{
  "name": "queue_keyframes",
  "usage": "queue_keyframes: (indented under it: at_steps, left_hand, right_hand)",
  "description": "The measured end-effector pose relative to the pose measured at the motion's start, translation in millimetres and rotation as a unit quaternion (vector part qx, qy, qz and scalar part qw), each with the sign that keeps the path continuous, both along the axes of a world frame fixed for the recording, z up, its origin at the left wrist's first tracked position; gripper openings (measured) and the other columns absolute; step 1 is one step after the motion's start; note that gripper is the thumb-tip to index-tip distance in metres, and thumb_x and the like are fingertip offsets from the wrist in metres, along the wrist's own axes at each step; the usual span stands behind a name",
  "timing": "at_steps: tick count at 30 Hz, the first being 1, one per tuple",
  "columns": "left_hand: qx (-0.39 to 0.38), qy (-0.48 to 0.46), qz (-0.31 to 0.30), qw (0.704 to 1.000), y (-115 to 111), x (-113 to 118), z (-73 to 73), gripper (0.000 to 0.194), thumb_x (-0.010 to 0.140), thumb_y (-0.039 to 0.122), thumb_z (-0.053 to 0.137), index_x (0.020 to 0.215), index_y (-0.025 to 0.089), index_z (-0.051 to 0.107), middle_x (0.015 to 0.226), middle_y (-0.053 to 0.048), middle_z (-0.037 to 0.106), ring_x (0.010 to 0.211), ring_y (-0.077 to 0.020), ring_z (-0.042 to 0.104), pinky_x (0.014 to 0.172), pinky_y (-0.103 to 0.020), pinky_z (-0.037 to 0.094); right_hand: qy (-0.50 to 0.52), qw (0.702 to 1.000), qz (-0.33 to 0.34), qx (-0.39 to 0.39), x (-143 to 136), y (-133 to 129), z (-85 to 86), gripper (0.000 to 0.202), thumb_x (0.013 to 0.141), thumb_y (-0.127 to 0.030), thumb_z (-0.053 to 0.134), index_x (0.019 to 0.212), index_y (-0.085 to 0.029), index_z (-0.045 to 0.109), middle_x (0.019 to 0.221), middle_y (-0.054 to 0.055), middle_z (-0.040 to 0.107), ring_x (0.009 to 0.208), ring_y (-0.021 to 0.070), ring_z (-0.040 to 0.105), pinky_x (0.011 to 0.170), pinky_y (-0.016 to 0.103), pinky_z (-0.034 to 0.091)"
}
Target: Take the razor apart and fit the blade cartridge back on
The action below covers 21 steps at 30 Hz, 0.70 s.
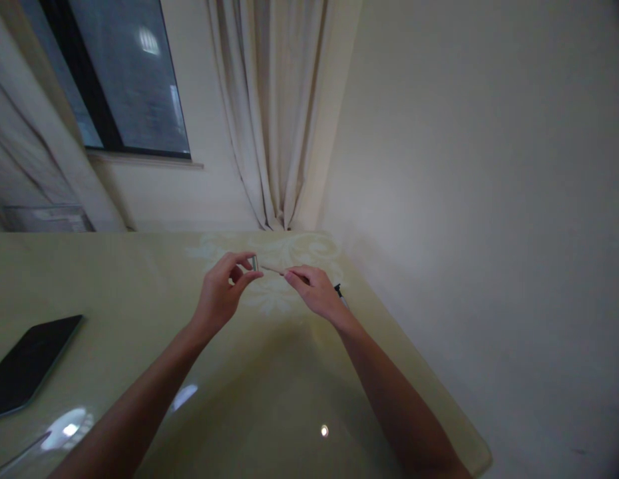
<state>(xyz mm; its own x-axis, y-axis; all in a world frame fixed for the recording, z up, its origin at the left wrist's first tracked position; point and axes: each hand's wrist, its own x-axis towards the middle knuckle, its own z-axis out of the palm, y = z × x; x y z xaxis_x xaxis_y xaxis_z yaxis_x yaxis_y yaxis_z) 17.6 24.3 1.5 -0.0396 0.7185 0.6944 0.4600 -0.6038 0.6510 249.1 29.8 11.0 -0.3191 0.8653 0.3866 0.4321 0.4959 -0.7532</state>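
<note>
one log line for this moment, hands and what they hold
left hand: pinches small metal piece | right hand: holds thin stick, tip at piece | phone: flat on table

- The bench (140, 293) is a glossy pale yellow-green, with a faint whitish floral pattern on its far middle part.
- The phone (27, 362), at the bench's left edge, is black with a thin light rim.
- The small cap (255, 263), above the bench's floral pattern, is silvery grey.
- The thin stick (272, 269) just beside the cap is pale tan.
- The pen tip (338, 290), near the bench's right edge, is black.
- The curtain (269, 113) behind the bench is plain cream.
- The window frame (80, 80), beyond the bench's far left, is black, its glass bluish grey.
</note>
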Motion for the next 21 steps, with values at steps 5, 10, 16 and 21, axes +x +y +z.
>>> queue_keyframes:
  at_steps: [5,10,16,21]
  left_hand:
    - [0.014,0.007,-0.005,1.0,-2.4,0.5,2.2,0.028,0.093,0.042,0.078,0.112,0.021,0.075,0.089,0.0,0.07,0.062,-0.012,0.059,0.062,-0.026,0.049]
    - [0.017,0.01,0.004,1.0,-4.3,0.7,4.0,0.026,0.093,0.04,0.077,0.112,0.022,0.075,0.089,0.0,0.07,0.063,-0.0121,0.058,0.062,-0.025,0.048]
    - [0.017,0.009,-0.001,1.0,-2.3,0.5,2.3,0.027,0.093,0.042,0.077,0.111,0.022,0.076,0.088,0.0,0.071,0.062,-0.0122,0.058,0.063,-0.026,0.05]
    - [0.016,0.01,-0.002,1.0,-3.0,0.4,2.9,0.026,0.093,0.04,0.078,0.111,0.022,0.076,0.087,0.001,0.07,0.062,-0.0117,0.059,0.064,-0.026,0.05]
  right_hand:
    - [0.013,1.0,0.026,-0.003,0.0,-0.4,-0.1,0.036,0.106,-0.042,0.059,0.107,-0.017,0.084,0.092,0.005,0.077,0.085,0.0181,0.064,0.077,0.029,0.043]
    - [0.003,1.0,0.01,-0.008,1.1,0.8,-0.7,0.033,0.105,-0.04,0.061,0.101,-0.017,0.084,0.093,0.005,0.078,0.086,0.0196,0.066,0.078,0.03,0.045]
    - [0.008,0.999,0.04,-0.011,-1.8,-2.6,0.3,0.034,0.107,-0.041,0.06,0.105,-0.017,0.084,0.094,0.005,0.077,0.085,0.0175,0.063,0.078,0.029,0.044]
    - [0.015,1.0,0.012,-0.01,-0.8,-0.5,-0.5,0.034,0.106,-0.039,0.061,0.102,-0.015,0.084,0.089,0.005,0.075,0.082,0.0181,0.063,0.075,0.029,0.043]
